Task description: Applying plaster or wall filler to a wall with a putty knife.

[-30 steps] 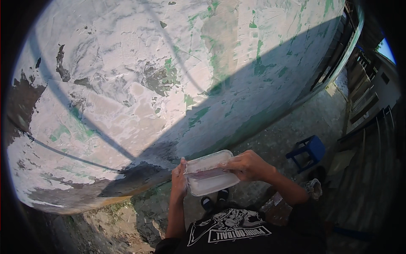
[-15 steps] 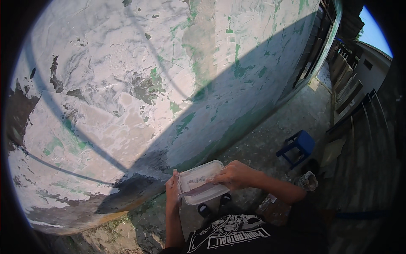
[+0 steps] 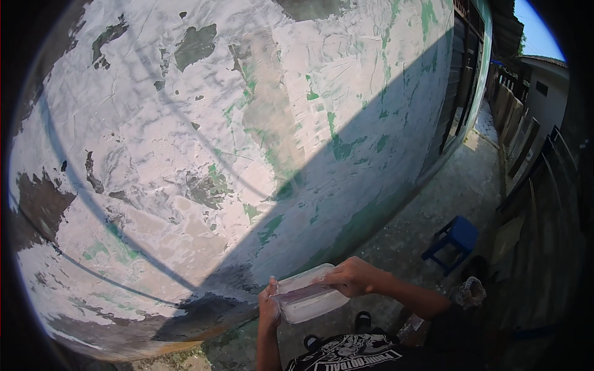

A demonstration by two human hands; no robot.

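Observation:
My left hand (image 3: 268,306) grips the left end of a shallow white plastic container (image 3: 309,308), tilted in front of me above my feet. My right hand (image 3: 351,276) is closed over the container's upper right side, fingers pinched on a flat scraper-like strip (image 3: 299,292) lying across it. The strip's exact shape is hard to make out. Just beyond my hands stands a curved-looking wall (image 3: 185,142) with patchy white coating, flaking green paint and grey bare spots, its lower right half in shade.
A blue plastic stool (image 3: 450,244) stands on the concrete path (image 3: 433,198) at my right, beside a small crumpled-looking pale object (image 3: 471,292). A narrow passage runs along the wall toward a shuttered opening (image 3: 461,74), with fences and another building (image 3: 547,93) opposite.
My view has tilted up along the wall, so hands and container appear lower in the picture. My right hand has shifted the strip across the container while my left keeps its grip.

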